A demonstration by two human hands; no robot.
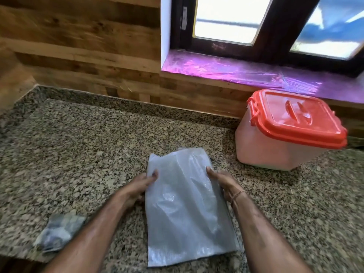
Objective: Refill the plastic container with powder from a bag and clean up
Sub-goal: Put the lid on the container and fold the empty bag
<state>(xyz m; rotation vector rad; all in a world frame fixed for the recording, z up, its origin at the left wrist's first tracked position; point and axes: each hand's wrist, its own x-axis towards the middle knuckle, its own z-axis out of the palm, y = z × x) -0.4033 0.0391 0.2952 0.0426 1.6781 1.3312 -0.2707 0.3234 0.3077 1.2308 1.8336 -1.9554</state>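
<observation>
Looking at speckled granite worktop (pixel 98 144), butting against wood-panelled wall (pixel 78 46). Lying flat, centre front: whitish plastic bag (pixel 187 203). Standing back right, close to the wall: translucent plastic container (pixel 271 146), wearing closed red lid (pixel 295 117). Sitting near front-left edge: small crumpled grey wrapper (pixel 59 231).

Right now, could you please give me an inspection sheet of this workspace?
Surface: granite countertop, speckled.
Job's things: plastic bag, flat, apparently empty; plastic container at right below the sill, orange lid closed.
Clutter: crumpled plastic wrapper, left of the bag.
Grips: left grip and right grip pinch the bag's opposite edges.
Cables: nothing seen.
Surroundings: wood-panel wall, window, purple-covered sill.
</observation>
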